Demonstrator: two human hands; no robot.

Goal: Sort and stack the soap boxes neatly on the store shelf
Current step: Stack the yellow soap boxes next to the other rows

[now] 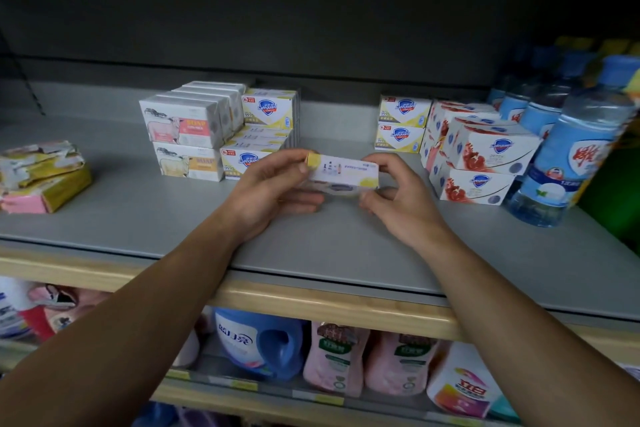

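Both hands are holding one yellow box [341,174] above the grey shelf [138,218], near its middle. The left hand [277,189] is pinching the box's left end — thumb on top, fingers underneath. The right hand [398,198] is gripping the right end with curled fingers. The box is lying level between the hands, long edge facing the camera. Far left of the hands, white boxes [187,130] and yellow stacks [268,114] are standing side by side. To the right, two yellow boxes [403,123] are sitting beside red boxes [481,156] and bottles [568,149].
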